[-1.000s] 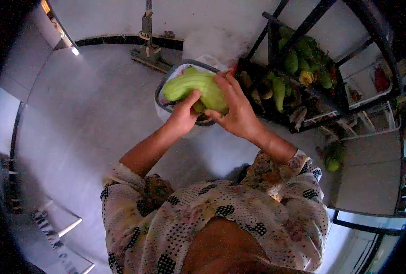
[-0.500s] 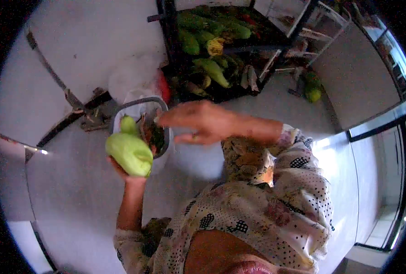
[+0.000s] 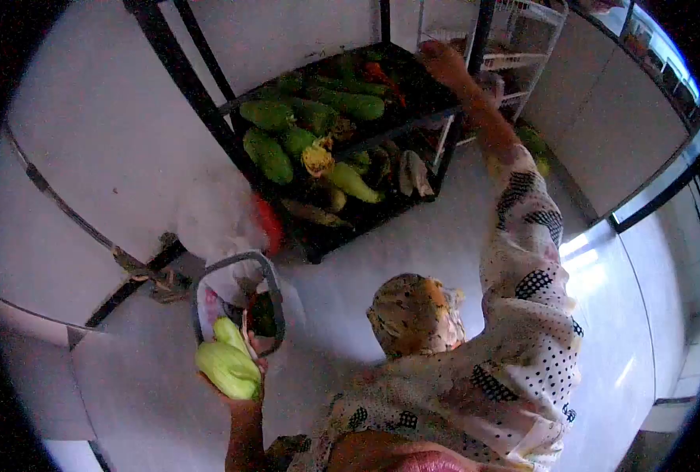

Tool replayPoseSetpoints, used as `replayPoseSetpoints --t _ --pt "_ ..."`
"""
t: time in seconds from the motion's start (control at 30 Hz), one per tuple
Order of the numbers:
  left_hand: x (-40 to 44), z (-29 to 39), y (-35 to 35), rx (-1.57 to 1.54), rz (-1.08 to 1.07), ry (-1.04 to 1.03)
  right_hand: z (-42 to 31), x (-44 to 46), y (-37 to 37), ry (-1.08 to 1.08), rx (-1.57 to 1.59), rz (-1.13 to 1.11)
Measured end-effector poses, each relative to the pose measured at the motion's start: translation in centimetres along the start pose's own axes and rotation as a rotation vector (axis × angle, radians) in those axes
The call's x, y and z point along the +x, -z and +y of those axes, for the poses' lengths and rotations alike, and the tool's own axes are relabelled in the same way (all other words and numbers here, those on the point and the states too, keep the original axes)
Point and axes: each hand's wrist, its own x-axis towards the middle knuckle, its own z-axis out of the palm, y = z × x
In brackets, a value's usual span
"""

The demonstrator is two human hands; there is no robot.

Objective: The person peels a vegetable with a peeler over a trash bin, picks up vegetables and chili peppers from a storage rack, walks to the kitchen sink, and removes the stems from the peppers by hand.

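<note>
On my feed, the left hand [image 3: 243, 404] cups a pale green gourd [image 3: 225, 371] at the bin's [image 3: 246, 257] near rim; green squashes [image 3: 268, 157] crowd the rack [image 3: 421, 85]; the right hand [image 3: 443, 63] reaches its far end, grip unclear to me.

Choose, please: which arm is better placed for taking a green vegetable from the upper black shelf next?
Probably right: the right grip is raised near the upper black shelf, though whether it holds anything is unclear; the left grip is farther and holds a pale green gourd.
</note>
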Motion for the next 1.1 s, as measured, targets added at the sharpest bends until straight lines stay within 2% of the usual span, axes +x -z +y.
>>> replayPoseSetpoints --t 0.07,0.17,0.3,0.4,0.43,0.5,0.57,0.6,0.67,0.7,0.8,0.93,1.1 --pt "-3.1 -0.3 3.6 0.223 0.129 -0.102 3.6 2.1 -4.3 0.016 -0.082 -0.127" --pt "-4.4 -0.7 3.5 0.201 0.19 -0.141 6.3 5.4 -9.5 0.071 -0.169 -0.278" --pt "-8.3 -2.7 1.0 -0.069 0.191 -0.113 -2.5 2.4 -5.8 -0.184 -0.27 -0.279" --pt "-10.1 -3.3 -2.9 -0.116 0.228 -0.131 -9.2 -0.2 0.4 -0.231 -0.404 -0.513" --pt "-10.7 -4.4 -2.1 -0.083 0.193 -0.148 -9.3 0.8 -0.3 -0.167 -0.418 -0.43" --pt "-12.2 -5.4 0.4 0.008 0.082 -0.186 -5.9 -0.6 -2.7 -0.1 -0.445 -0.442" --pt "-13.8 -5.8 0.2 -0.004 0.128 -0.21 -4.2 -0.4 -5.3 -0.035 -0.453 -0.457" --pt "-14.4 -5.9 -2.0 -0.076 0.249 -0.213 -3.5 -0.3 -6.6 -0.007 -0.452 -0.468" --pt "-15.3 -6.2 -2.7 -0.131 0.289 -0.227 -2.4 -0.4 -8.1 0.037 -0.453 -0.494" --pt "-15.6 -6.3 -2.0 -0.112 0.212 -0.24 -2.1 -0.5 -8.5 0.056 -0.451 -0.502" --pt "-15.6 -5.2 -0.4 -0.228 0.135 -0.217 -1.3 -0.4 -9.7 0.101 -0.428 -0.519" --pt "-16.4 -4.6 -0.8 -0.264 0.247 -0.209 0.7 -1.5 -9.8 0.149 -0.362 -0.542" --pt "-16.0 -4.5 -2.2 -0.317 0.258 -0.224 2.9 -0.7 -9.7 0.204 -0.205 -0.591"
